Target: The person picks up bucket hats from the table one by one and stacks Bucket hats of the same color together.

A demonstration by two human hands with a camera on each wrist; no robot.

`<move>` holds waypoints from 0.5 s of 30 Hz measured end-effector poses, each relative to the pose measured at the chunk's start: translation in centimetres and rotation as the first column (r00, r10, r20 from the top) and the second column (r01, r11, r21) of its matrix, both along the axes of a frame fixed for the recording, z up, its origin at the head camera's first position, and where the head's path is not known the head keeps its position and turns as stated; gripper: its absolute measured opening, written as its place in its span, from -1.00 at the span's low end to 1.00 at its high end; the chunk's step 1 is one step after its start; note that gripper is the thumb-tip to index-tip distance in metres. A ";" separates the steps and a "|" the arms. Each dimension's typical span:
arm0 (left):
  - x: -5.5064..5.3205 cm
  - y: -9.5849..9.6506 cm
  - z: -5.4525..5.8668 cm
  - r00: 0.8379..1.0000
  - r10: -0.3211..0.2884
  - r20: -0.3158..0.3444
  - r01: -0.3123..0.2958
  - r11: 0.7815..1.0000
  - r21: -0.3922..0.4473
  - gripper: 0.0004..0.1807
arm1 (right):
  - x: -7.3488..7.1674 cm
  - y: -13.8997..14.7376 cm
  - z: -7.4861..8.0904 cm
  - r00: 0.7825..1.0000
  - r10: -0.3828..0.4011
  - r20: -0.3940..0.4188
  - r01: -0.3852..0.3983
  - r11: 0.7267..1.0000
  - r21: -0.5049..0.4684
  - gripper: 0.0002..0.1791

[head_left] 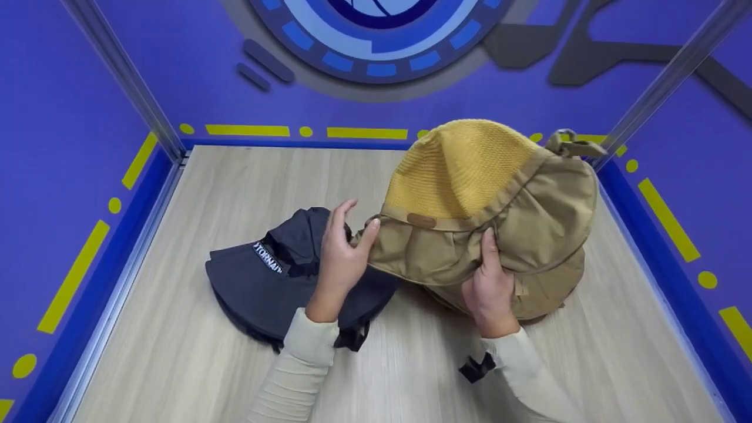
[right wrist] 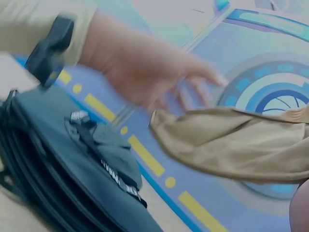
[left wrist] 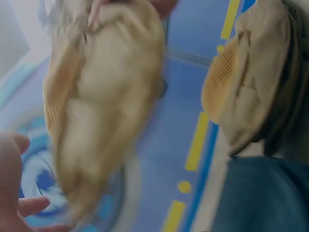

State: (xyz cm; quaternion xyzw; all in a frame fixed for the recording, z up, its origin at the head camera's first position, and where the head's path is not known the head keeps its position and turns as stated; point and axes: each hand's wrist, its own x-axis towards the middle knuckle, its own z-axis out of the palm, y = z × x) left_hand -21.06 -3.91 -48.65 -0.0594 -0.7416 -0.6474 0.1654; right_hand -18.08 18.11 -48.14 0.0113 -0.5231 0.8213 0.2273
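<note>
My right hand (head_left: pixel 492 291) grips the brim of a khaki sun hat (head_left: pixel 432 255), its thumb on top and the other fingers hidden beneath. The hat is raised and tilted, showing a yellow mesh lining and a small brown patch. At the hat's left edge is my left hand (head_left: pixel 342 261), fingers spread and loosely bent; whether it touches the brim I cannot tell. More khaki hats (left wrist: pixel 263 72) lie under the raised one. Left of them sits a stack of dark hats (head_left: pixel 238 294) with white lettering on a band, partly behind my left hand.
A pale wood-grain table (head_left: pixel 194 376) carries the hats. Blue panels with yellow marks (head_left: pixel 73 276) enclose it at the left, back and right, with metal posts (head_left: pixel 126 70) at the corners. A black strap (head_left: pixel 477 368) shows by my right cuff.
</note>
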 end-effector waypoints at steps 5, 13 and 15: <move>0.0 1.0 -1.3 0.948 -0.306 0.091 0.168 0.722 0.671 -0.61 | -0.9 -0.6 0.3 0.969 0.183 -0.168 -0.238 0.875 -0.421 -0.62; -0.3 1.7 -0.8 0.955 -0.293 -0.041 0.205 0.556 0.806 -0.74 | -1.1 0.2 0.1 0.957 0.250 -0.150 -0.290 0.868 -0.404 -0.70; -0.4 1.3 -0.5 0.961 -0.273 -0.051 0.208 0.586 0.783 -0.72 | -1.1 1.1 0.2 0.942 0.268 -0.203 -0.328 0.867 -0.376 -0.77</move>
